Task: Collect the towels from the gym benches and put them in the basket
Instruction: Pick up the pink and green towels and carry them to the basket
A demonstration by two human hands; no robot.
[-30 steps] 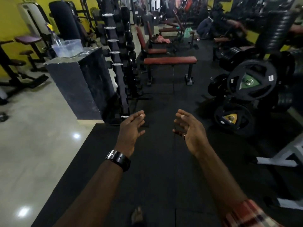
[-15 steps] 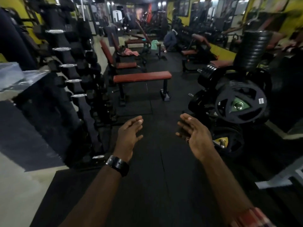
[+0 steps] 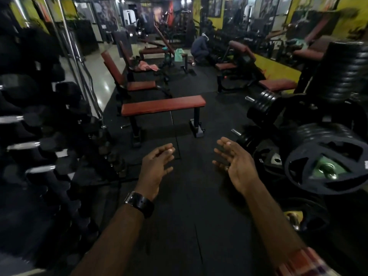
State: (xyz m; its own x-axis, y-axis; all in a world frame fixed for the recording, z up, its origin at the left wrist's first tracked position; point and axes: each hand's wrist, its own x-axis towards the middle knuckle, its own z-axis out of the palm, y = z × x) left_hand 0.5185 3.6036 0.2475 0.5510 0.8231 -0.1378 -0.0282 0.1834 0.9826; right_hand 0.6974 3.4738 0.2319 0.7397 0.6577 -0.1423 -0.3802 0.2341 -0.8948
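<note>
Head view: mat aisle (image 3: 187, 216) toward flat bench (image 3: 163, 107)

Two forearms, bare from the wrists up. Black watch (image 3: 139, 203) just behind the left hand (image 3: 155, 168): wide dark strap, silver metal edge along the case. Thin ring (image 3: 227, 169) on a finger of the right hand (image 3: 237, 166), small light glint on it. Right sleeve (image 3: 302, 261) ends near the elbow: plaid in red, white and dark stripes, blurred.
</note>
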